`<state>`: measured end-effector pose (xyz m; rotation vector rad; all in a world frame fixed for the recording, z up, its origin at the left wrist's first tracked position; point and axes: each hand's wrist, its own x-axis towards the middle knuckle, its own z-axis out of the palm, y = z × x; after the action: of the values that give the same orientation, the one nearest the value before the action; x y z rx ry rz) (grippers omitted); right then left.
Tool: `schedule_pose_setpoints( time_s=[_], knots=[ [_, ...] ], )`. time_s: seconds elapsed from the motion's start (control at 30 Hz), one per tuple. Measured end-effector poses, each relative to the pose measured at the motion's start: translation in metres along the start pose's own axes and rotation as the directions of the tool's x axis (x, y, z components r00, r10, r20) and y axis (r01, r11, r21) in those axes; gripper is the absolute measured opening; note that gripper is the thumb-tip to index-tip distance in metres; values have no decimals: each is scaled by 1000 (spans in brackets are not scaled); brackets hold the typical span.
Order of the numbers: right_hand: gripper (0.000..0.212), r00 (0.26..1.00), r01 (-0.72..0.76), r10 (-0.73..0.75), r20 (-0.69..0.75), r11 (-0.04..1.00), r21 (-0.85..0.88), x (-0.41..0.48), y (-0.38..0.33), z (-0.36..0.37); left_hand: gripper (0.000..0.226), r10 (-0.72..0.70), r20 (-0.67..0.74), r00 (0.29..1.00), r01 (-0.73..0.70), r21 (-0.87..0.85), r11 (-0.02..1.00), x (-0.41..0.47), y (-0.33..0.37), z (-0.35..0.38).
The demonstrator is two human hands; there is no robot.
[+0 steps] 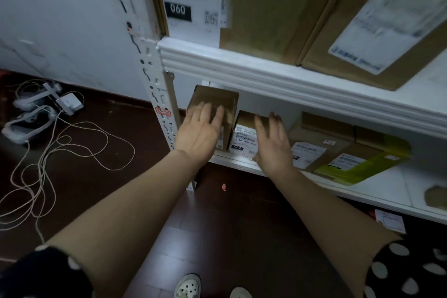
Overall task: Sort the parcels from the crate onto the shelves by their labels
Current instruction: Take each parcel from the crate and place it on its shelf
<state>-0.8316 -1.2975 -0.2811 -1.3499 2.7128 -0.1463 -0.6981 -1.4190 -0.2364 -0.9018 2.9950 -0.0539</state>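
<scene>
1. Resting on the front of a small brown parcel, the left grip is released, with fingers straight and spread and nothing clasped.
2. The right grip is likewise released, its straight fingers reaching over the top of a labelled parcel. I cannot tell whether the palm presses on it.
3. Both parcels stand side by side at the left end of the lower shelf, just beside the white upright post. The brown one is the taller. The white label on the other shows "060".
4. Further right on that shelf lie a flat brown parcel with a white label and, touching it, a green carton.
5. Above, the upper shelf carries a large carton whose label also reads "060". A second large carton leans against it.
6. Below, the dark wooden floor holds tangled white cables and white headsets at the left, near the wall. A small red scrap lies under the lower shelf's edge.
7. Dotted black sleeves cover both upper arms.
</scene>
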Motion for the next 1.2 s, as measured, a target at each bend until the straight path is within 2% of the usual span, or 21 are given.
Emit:
schedule_pose_setpoints(
  time_s=[0.13, 0.23, 0.4, 0.53, 0.7, 0.87, 1.0, 1.1, 1.2],
  knots=[
    [89, 998, 65, -65, -22, 998, 7, -51, 3, -31, 67, 18, 94, 995, -16, -24, 1000, -38, 31, -33],
    [85, 998, 40, -39, 39, 999, -19, -92, 14, -58, 66, 69, 184, 980, -61, -50, 997, -62, 59, -51],
    [75, 988, -146, 149, 34, 987, -72, -167, 49, -97, 64, 245, 250, 937, -232, -80, 969, -84, 112, -78],
    [69, 915, -403, 403, -6, 914, -54, -245, 77, -123, 63, 459, 237, 856, -451, -90, 888, -100, 164, -99],
    [64, 695, -718, 719, -2, 695, 41, -366, 90, -130, 66, 700, 268, 662, -696, -127, 707, -147, 233, -111],
    [56, 430, -893, 902, 35, 419, 163, -500, 71, -127, 67, 850, 277, 448, -865, -107, 490, -233, 314, -127],
    [52, 167, -959, 984, 65, 146, 243, -621, 52, -123, 65, 942, 252, 222, -960, -110, 256, -332, 379, -140],
    [51, -36, -942, 997, 68, -57, 332, -709, 32, -119, 65, 967, 251, 34, -992, -107, 62, -417, 419, -146],
    [52, -182, -904, 981, 67, -194, 380, -795, 3, -112, 63, 964, 236, -119, -991, -91, -100, -512, 452, -150]
  ],
)
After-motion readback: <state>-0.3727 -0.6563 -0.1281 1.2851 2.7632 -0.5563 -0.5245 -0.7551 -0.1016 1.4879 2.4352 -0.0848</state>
